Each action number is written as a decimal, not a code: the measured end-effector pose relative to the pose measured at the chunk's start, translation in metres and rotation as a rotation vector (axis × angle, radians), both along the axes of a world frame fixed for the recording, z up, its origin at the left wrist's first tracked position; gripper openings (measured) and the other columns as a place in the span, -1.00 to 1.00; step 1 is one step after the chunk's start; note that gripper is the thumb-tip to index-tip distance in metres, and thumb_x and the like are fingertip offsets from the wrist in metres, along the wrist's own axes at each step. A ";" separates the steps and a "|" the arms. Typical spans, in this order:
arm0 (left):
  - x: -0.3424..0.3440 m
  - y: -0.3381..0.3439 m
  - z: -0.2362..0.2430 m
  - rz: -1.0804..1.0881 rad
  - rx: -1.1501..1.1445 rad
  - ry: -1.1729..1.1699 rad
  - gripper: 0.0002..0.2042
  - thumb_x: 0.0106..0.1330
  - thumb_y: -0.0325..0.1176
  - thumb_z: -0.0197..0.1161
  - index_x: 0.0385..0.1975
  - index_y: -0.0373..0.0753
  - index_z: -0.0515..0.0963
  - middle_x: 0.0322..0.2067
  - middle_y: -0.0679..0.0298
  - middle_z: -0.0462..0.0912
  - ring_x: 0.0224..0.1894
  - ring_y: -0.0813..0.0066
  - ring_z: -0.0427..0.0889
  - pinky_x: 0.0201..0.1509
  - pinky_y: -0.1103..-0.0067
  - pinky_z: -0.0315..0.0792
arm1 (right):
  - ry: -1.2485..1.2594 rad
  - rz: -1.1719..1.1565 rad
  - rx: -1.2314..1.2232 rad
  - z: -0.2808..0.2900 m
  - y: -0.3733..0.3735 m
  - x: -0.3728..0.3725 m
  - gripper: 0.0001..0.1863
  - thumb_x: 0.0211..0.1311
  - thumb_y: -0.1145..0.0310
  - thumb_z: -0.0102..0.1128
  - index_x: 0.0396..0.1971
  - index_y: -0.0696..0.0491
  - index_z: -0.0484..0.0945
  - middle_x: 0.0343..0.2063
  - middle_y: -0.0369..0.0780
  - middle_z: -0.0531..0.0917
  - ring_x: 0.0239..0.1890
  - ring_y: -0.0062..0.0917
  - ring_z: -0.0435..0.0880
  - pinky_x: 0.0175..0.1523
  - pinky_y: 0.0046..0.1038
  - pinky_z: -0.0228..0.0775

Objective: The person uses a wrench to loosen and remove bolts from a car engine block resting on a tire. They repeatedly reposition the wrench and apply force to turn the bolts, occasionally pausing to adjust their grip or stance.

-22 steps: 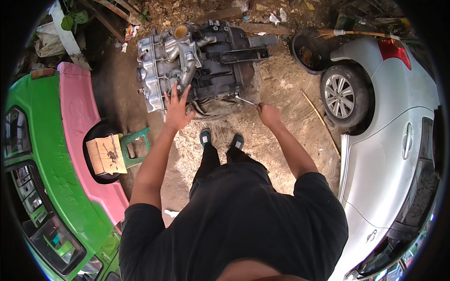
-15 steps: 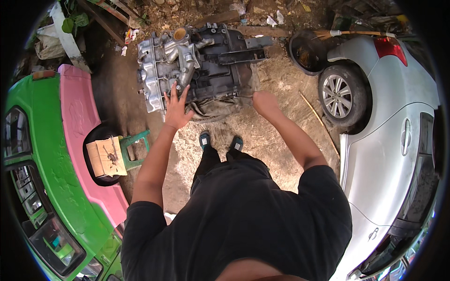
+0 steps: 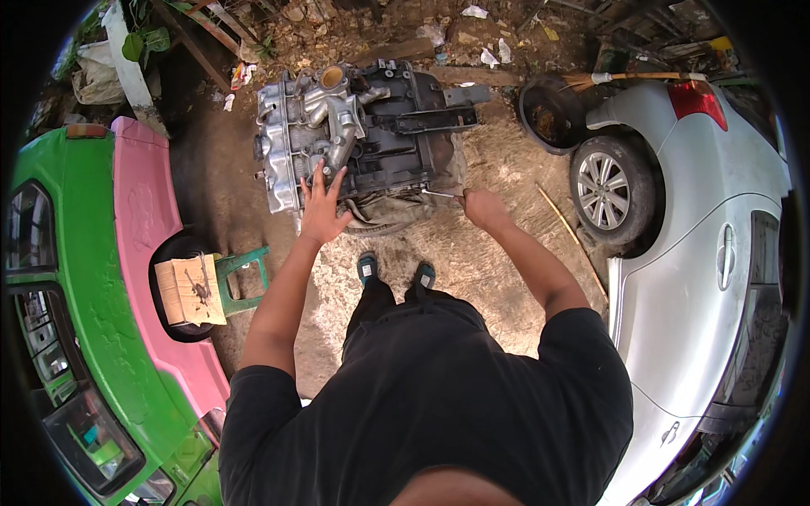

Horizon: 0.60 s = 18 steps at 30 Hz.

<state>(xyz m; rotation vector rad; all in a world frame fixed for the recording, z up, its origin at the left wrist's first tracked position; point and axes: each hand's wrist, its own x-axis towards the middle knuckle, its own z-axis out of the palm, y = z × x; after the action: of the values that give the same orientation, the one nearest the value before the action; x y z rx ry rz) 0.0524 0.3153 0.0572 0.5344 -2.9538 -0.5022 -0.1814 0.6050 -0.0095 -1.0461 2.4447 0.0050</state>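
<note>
An engine (image 3: 371, 143) with a silver metal head on its left and dark castings on its right lies on a rumpled cloth (image 3: 384, 218) in front of me. My left hand (image 3: 323, 211) rests with fingers spread on the engine's near left part. My right hand (image 3: 483, 211) is closed round the handle of a metal wrench (image 3: 440, 193), whose head sits at the engine's near right edge. My feet, in sandals, stand just below the engine.
A green and pink vehicle (image 3: 135, 194) is on the left, beside a green stool (image 3: 260, 270) with cardboard (image 3: 177, 287) and small tools. A silver car (image 3: 700, 236) is on the right, by a black tub (image 3: 540, 110) and a thin stick (image 3: 570, 238). Debris lines the back.
My right hand swung toward the engine and has since come back toward me, still gripping the wrench. My left hand stays on the engine. The whole view has shifted slightly, with the engine lower in it.
</note>
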 end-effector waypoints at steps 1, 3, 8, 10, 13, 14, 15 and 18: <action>0.001 0.000 -0.001 0.003 -0.002 -0.006 -0.07 -0.09 -0.18 0.27 0.44 0.09 0.08 0.47 -0.04 -0.24 0.51 -0.08 -0.19 0.51 -0.03 -0.40 | -0.033 -0.030 -0.011 -0.014 0.006 0.003 -0.53 0.41 0.00 -0.06 -0.25 0.08 0.68 -0.29 -0.03 0.71 -0.19 -0.13 0.70 -0.12 -0.12 0.52; 0.000 0.000 -0.002 0.013 -0.009 -0.012 -0.07 -0.09 -0.17 0.27 0.44 0.08 0.08 0.47 -0.04 -0.23 0.50 -0.08 -0.19 0.51 -0.03 -0.39 | -0.103 -0.148 -0.070 -0.048 0.007 0.012 -0.51 0.41 -0.02 -0.07 -0.24 0.11 0.66 -0.28 0.01 0.70 -0.18 -0.07 0.68 -0.08 -0.09 0.51; -0.002 -0.001 -0.001 0.010 -0.036 -0.007 -0.07 -0.09 -0.17 0.27 0.44 0.08 0.09 0.47 -0.05 -0.23 0.50 -0.09 -0.18 0.50 -0.04 -0.39 | -0.199 -0.483 -0.219 -0.107 -0.007 0.050 -0.49 0.39 -0.02 -0.04 -0.24 0.17 0.64 -0.28 0.10 0.67 -0.15 0.03 0.64 -0.04 -0.06 0.48; 0.001 0.001 0.000 0.003 -0.034 -0.020 -0.07 -0.09 -0.17 0.26 0.44 0.08 0.09 0.47 -0.05 -0.23 0.50 -0.10 -0.17 0.50 -0.04 -0.39 | -0.269 -0.427 -0.197 -0.105 -0.003 0.056 -0.50 0.38 -0.03 -0.04 -0.21 0.13 0.64 -0.26 0.09 0.67 -0.14 0.02 0.64 -0.02 -0.05 0.47; 0.000 0.001 -0.001 0.001 -0.027 -0.015 -0.07 -0.10 -0.18 0.26 0.44 0.08 0.08 0.46 -0.06 -0.23 0.50 -0.09 -0.18 0.50 -0.04 -0.39 | -0.300 -0.347 -0.150 -0.080 0.018 0.051 -0.52 0.37 -0.03 -0.04 -0.19 0.10 0.65 -0.26 0.08 0.67 -0.15 0.00 0.64 -0.02 -0.06 0.48; 0.000 0.001 -0.001 0.003 -0.018 -0.011 -0.07 -0.10 -0.18 0.26 0.44 0.09 0.08 0.47 -0.05 -0.23 0.50 -0.09 -0.18 0.50 -0.04 -0.40 | -0.299 -0.323 -0.140 -0.068 0.023 0.048 -0.52 0.37 -0.02 -0.03 -0.20 0.10 0.65 -0.26 0.08 0.67 -0.15 0.00 0.65 -0.03 -0.06 0.48; 0.000 0.001 -0.001 0.003 -0.012 -0.006 -0.07 -0.09 -0.18 0.26 0.44 0.09 0.08 0.47 -0.04 -0.24 0.50 -0.08 -0.18 0.50 -0.04 -0.40 | -0.300 -0.317 -0.139 -0.056 0.027 0.046 -0.54 0.36 -0.02 -0.03 -0.20 0.09 0.65 -0.27 0.07 0.68 -0.16 0.00 0.65 -0.04 -0.06 0.48; 0.001 -0.001 -0.001 0.000 -0.019 0.006 -0.07 -0.08 -0.17 0.26 0.44 0.10 0.07 0.48 -0.01 -0.25 0.51 -0.06 -0.19 0.51 -0.03 -0.41 | -0.274 -0.283 -0.161 -0.019 0.028 0.043 -0.57 0.35 0.02 0.00 -0.22 0.08 0.65 -0.29 0.05 0.68 -0.19 -0.02 0.66 -0.07 -0.08 0.49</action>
<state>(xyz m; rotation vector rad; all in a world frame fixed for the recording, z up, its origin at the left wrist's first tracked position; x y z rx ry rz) 0.0530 0.3146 0.0563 0.5302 -2.9497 -0.4739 -0.1380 0.6326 -0.0286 -0.7006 2.3443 -0.4069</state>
